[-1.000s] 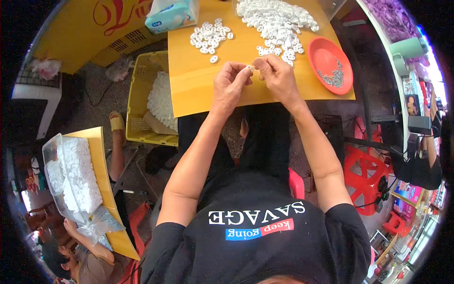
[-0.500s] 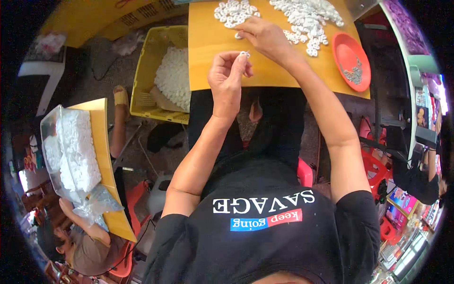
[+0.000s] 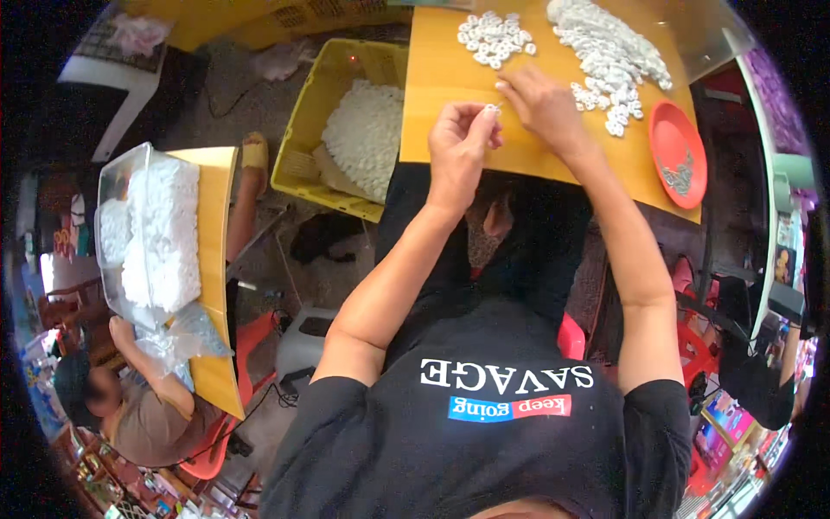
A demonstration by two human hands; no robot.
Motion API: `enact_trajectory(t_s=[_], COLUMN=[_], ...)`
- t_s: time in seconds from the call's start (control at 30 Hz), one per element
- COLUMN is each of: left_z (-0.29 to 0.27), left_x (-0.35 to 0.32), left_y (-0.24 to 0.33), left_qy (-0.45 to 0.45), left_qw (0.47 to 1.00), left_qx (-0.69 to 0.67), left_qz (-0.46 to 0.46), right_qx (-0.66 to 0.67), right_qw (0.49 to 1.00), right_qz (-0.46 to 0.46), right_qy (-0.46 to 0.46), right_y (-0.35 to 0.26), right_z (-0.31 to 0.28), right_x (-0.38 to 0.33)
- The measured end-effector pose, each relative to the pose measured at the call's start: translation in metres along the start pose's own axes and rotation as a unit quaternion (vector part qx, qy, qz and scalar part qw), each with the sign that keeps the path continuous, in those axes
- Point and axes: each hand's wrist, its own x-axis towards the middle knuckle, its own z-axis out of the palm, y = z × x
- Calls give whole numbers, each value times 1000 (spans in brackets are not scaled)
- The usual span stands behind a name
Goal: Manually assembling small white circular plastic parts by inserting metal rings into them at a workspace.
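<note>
My left hand [image 3: 460,145] is closed, pinching a small white ring-shaped piece [image 3: 491,110] between thumb and fingertips just above the near part of the yellow tabletop [image 3: 441,73]. A thin metallic bit seems to stick out of that piece. Close by on the right, my right hand [image 3: 549,105] has its fingertips drawn together near the left fingertips; whatever they hold is too small to make out. Beyond the hands lies a small pile of white ring-shaped pieces [image 3: 494,40]. A larger pile of white pieces [image 3: 609,54] spreads to its right.
A red dish [image 3: 664,143] with small metal parts [image 3: 679,176] stands at the table's right edge. Left of the table, a yellow crate [image 3: 298,130] holds many white pieces. Farther left, another person [image 3: 160,415] sits beside a board bearing a clear bin [image 3: 125,233] of white pieces.
My right hand has drawn back from the small pile toward my left hand. The left hand keeps its pinch on the white piece. The whole view has shifted, with the table now farther right.
</note>
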Motion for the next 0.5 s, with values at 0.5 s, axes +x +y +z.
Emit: enact_trajectory(t_s=[0.5], left_z=[39], left_x=[-4], left_y=[20], left_qy=[-71], left_qw=[996], left_qx=[0], left_qz=[-56], right_qx=[662], right_qw=[674], right_qz=[328], right_qy=[-6], right_y=[-17], right_z=[-66], right_x=[-45])
